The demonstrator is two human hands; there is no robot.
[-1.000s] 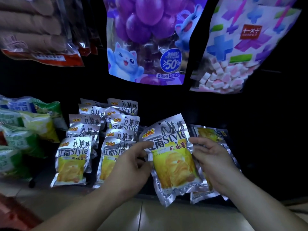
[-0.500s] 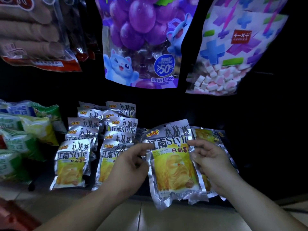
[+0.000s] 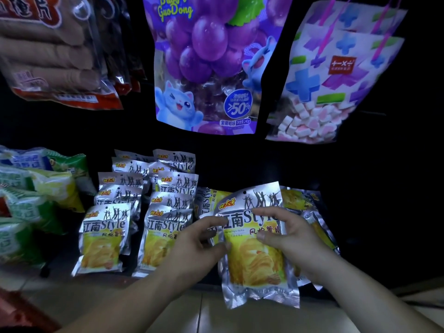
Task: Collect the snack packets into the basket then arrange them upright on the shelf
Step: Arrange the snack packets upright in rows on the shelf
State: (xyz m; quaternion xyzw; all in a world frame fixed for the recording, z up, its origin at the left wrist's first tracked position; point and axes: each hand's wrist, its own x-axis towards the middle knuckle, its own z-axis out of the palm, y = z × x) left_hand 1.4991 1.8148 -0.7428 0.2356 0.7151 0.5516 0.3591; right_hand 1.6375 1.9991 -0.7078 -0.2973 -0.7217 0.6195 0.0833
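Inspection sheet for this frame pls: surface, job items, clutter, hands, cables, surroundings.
Surface: dark shelf, mostly covered by packets.
Job's things: chip packet held upright at the front; two rows of matching packets standing upright to its left; loose packets askew behind it; basket not in view.
Clutter: green packets piled at far left.
Grippers: left hand pinches the chip packet's left edge; right hand grips its right side, fingers curled over the front.
Cables: nothing seen.
Surroundings: grape jelly bag, marshmallow bag and brown snack pack hanging above; tiled floor below.
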